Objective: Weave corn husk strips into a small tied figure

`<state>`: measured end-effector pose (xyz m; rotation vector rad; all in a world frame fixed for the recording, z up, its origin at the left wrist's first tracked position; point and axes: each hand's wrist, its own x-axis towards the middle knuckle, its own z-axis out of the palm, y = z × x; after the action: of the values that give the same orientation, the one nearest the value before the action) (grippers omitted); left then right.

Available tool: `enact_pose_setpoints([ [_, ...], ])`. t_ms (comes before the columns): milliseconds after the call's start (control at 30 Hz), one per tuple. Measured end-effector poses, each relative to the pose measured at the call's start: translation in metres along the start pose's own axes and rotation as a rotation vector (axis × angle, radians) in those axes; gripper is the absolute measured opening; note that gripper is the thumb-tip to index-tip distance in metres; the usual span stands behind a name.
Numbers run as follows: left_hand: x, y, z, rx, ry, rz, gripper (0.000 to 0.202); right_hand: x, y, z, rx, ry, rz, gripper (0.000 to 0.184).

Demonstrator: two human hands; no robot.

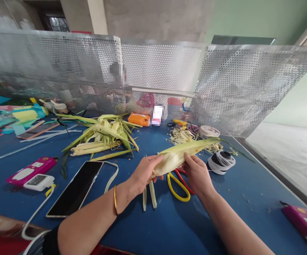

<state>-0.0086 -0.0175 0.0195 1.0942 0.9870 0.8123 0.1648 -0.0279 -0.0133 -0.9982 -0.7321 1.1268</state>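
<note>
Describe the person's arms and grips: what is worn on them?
A thin gold-coloured bangle circles the left wrist; a black sleeve edge shows farther up that arm. The right forearm is bare. Neither left grip nor right grip wears a glove.

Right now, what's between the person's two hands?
In the head view, a corn husk spans from left hand to right hand, with yellow and red loop handles showing beneath.

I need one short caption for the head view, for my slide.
Left hand and right hand hold a corn husk over a blue table, more husks piled at left.
</note>
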Motion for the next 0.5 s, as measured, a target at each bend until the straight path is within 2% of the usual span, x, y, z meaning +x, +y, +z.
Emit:
enact_pose_setpoints([
  [133,0.002,0.002,-0.002,-0.06,0.009,-0.031,0.033,0.001,-0.002,-0.001,-0.027,-0.031,-0.004,0.043],
  [300,0.005,0.0,-0.005,-0.024,0.103,0.06,0.035,-0.004,-0.007,-0.001,-0.247,0.087,-0.15,0.042],
  [367,0.005,-0.002,-0.004,0.029,0.137,0.126,0.038,-0.01,-0.008,0.003,-0.299,-0.008,-0.139,0.04],
  [433,0.004,-0.005,-0.003,0.086,0.15,0.178,0.042,-0.016,-0.007,0.009,-0.319,-0.136,-0.053,0.04],
  [500,0.003,-0.008,-0.001,0.136,0.151,0.212,0.044,-0.021,-0.005,0.014,-0.302,-0.183,0.033,0.041],
])
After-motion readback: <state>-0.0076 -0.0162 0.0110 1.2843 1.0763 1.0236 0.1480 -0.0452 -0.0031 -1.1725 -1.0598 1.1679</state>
